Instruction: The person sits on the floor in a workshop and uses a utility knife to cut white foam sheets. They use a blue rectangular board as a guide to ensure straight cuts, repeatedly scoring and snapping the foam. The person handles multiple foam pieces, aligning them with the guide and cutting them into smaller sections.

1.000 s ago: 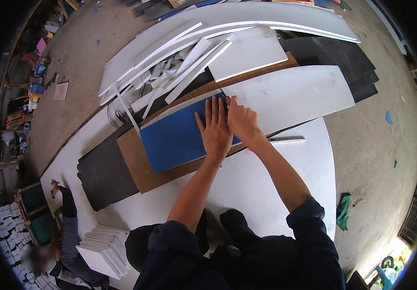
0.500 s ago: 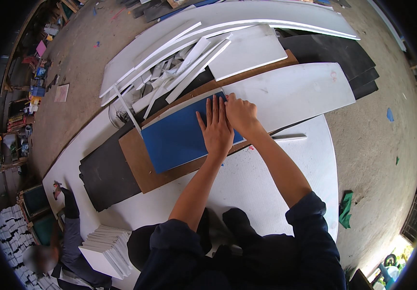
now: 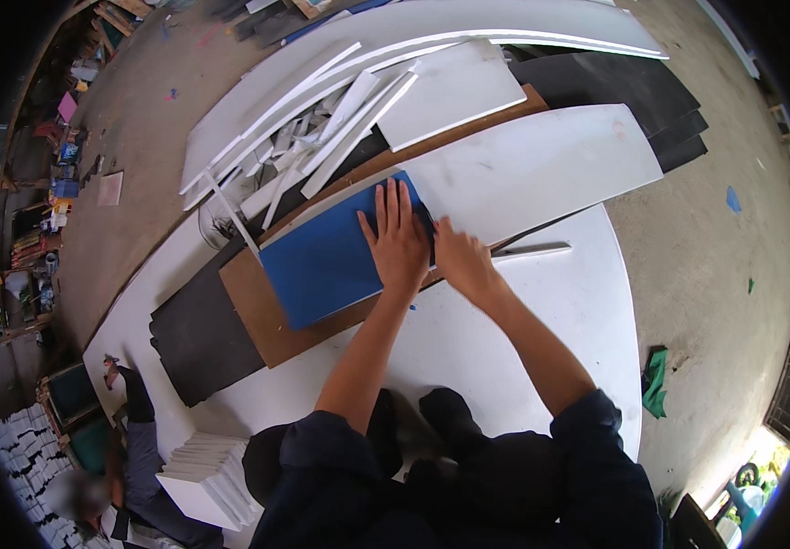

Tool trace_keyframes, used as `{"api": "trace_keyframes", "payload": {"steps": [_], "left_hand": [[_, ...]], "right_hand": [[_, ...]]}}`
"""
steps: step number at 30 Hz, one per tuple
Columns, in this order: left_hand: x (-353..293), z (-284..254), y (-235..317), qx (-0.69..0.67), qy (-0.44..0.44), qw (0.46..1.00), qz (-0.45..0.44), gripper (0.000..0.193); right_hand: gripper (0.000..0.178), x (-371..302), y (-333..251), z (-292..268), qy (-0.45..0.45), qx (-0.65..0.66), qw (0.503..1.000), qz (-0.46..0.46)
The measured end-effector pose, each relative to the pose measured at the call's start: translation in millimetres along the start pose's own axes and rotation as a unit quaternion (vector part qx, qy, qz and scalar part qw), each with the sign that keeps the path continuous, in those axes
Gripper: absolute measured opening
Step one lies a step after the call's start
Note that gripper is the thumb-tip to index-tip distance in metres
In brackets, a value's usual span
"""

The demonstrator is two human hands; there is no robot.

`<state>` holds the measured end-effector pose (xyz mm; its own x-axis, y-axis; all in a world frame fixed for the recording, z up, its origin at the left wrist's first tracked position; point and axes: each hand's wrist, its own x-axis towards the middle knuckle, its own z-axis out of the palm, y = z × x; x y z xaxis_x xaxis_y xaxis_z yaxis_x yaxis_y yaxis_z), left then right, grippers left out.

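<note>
My left hand [image 3: 401, 247] lies flat with fingers spread on a blue rectangular board [image 3: 317, 265], pressing near its right end. Close beside that end, my right hand [image 3: 463, 261] is closed in a fist at the near right corner of the board. Whatever it grips is hidden by the fingers. Under the blue board, a long white sheet [image 3: 550, 156] extends to the right, showing also as a thin pale rim along the board's far edge. Both rest on a brown board [image 3: 267, 334].
White offcut strips [image 3: 340, 128] lie heaped beyond the boards, near a white panel [image 3: 454, 91]. Dark sheets [image 3: 203, 320] stick out at left. A stack of white pieces [image 3: 207, 476] stands at lower left, beside another person's arm [image 3: 139, 403]. A thin strip [image 3: 532, 250] lies at right.
My right fist has come from the board's far right corner down along its right end toward me. My left hand stays flat on the blue board. The whole view has shifted slightly.
</note>
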<state>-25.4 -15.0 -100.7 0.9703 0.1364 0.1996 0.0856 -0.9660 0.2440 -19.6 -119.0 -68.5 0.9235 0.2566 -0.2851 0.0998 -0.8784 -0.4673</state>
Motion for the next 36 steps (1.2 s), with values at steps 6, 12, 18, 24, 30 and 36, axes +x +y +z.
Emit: {"api": "trace_keyframes", "payload": {"steps": [6,12,18,24,30,36], "left_hand": [[-3,9,-7,0.056,0.026,0.998,0.016,0.046],[-2,4,-2,0.051,0.015,0.998,0.015,0.046],[-2,4,-1,0.037,0.016,0.999,0.013,0.045],[-2,0,-3,0.006,0.013,1.000,0.000,0.045],[0,0,1,0.003,-0.012,1.000,-0.011,0.048],[-2,2,-3,0.018,-0.020,1.000,-0.011,0.058]], "right_hand": [[0.024,-83,28,25,0.010,-0.066,0.998,-0.019],[0.023,-104,44,47,0.054,-0.089,0.994,-0.043],[0.017,-109,50,36,0.023,-0.047,0.998,-0.031],[0.019,-51,20,-9,0.126,-0.073,0.986,-0.083],[0.024,55,-5,-5,0.074,0.000,0.996,-0.053],[0.023,66,-18,-3,0.008,0.014,1.000,-0.017]]}}
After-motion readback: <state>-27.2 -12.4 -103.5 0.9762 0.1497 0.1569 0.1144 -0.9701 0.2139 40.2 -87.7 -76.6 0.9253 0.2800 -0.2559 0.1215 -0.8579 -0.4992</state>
